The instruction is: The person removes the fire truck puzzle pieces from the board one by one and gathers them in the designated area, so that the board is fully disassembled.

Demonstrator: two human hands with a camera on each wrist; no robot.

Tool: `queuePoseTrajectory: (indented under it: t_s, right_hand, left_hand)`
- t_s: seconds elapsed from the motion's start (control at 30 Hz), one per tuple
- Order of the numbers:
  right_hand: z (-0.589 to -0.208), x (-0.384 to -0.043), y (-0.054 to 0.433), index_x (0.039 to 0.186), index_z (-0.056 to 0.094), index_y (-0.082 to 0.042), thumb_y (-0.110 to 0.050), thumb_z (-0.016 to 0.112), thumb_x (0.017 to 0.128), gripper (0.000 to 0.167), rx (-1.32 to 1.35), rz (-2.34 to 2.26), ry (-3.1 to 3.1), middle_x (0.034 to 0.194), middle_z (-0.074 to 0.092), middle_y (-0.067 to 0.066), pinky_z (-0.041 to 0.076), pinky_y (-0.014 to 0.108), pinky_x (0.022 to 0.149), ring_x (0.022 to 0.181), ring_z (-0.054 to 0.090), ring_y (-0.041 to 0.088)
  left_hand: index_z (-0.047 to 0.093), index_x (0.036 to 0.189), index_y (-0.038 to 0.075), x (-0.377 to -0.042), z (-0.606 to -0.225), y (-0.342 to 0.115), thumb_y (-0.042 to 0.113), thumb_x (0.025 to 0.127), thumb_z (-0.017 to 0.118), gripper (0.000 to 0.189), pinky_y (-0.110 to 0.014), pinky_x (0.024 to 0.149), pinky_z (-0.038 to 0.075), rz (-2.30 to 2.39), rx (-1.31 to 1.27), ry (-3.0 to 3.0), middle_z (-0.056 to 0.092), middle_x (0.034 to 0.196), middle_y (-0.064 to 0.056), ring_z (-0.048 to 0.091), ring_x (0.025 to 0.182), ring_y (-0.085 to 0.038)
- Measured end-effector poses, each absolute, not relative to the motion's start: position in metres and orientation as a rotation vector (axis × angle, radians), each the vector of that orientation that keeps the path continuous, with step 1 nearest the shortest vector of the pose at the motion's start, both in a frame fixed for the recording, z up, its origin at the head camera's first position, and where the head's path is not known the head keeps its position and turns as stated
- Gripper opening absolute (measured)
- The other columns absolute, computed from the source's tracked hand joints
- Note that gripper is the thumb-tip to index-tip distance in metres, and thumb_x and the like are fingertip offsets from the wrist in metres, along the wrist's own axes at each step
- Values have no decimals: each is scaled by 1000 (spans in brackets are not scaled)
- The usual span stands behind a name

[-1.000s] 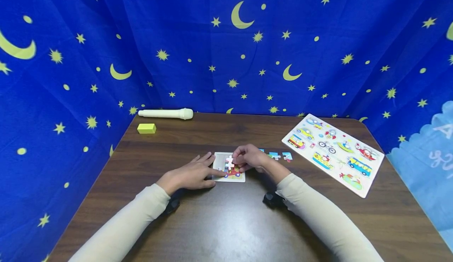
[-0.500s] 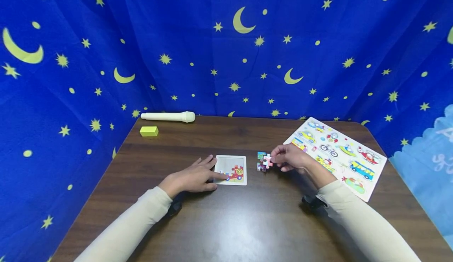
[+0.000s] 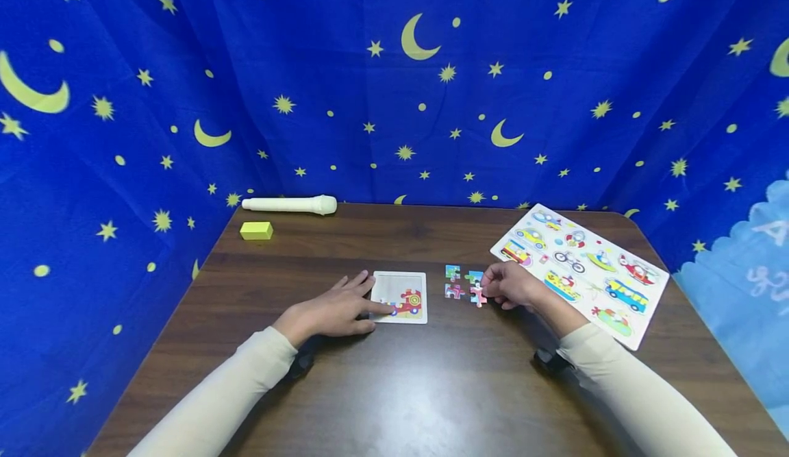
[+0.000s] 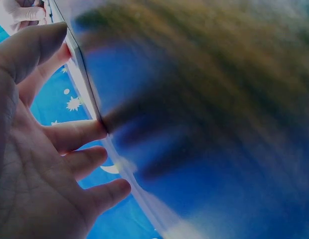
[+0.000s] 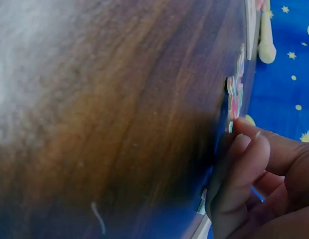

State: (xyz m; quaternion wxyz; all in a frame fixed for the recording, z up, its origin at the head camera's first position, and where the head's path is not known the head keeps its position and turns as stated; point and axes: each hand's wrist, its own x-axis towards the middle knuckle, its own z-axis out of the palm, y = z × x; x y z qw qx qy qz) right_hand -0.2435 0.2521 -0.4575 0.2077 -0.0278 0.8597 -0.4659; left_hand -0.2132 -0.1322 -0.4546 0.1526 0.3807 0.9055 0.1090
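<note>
On the table, my left hand [image 3: 337, 310] lies spread, its index finger reaching across the left side of a small white-framed puzzle tray [image 3: 425, 286]. Joined pieces showing a red vehicle [image 3: 411, 302] fill the lower right of the tray, and its bare grey base [image 3: 388, 283] shows above them. To the right, my right hand [image 3: 513, 284] pinches a pink-and-white puzzle piece [image 3: 477, 297] by its edge, low over the table. In the right wrist view, thumb and index finger meet at the piece [image 5: 234, 102]. Beside it lie loose puzzle pieces, one green and blue [image 3: 453, 272], one purplish [image 3: 454, 292].
A large white puzzle board [image 3: 579, 272] with vehicle pictures lies slanted at the right. At the back left are a cream toy microphone [image 3: 290, 204] and a yellow block [image 3: 256, 231]. A blue star-and-moon curtain [image 3: 345, 66] surrounds the table [image 3: 370, 381].
My right hand has carried the pink-and-white piece from the tray rightward and down among the loose pieces. My left hand stays at the tray.
</note>
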Motion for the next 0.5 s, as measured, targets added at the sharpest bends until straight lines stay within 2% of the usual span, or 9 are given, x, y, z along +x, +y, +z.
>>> queuePoseTrajectory:
  t_s: [0.17,0.3,0.5]
  right_hand:
    - [-453,-245,249,95,63,1,0,64,96,2,-60,-1339,2428,79,63,7,47,26,49,62,51,14]
    - [-446,-247,235,102,64,5,-3,65,97,10,-83,-1412,2401,80,59,8,49,26,50,65,53,15]
    - [-444,-245,188,112,64,10,-4,67,95,22,-163,-1511,2210,83,64,10,53,25,54,65,57,14]
  left_hand:
    - [57,146,37,-213,-455,-133,38,102,61,44,-68,119,16,305,1093,2597,23,165,-26,12,154,-44]
    - [57,146,37,-213,-454,-132,38,102,61,44,-68,119,17,292,1090,2596,24,165,-26,13,155,-44]
    - [57,146,38,-212,-452,-132,39,102,60,43,-67,120,16,291,1075,2592,23,165,-25,12,155,-43]
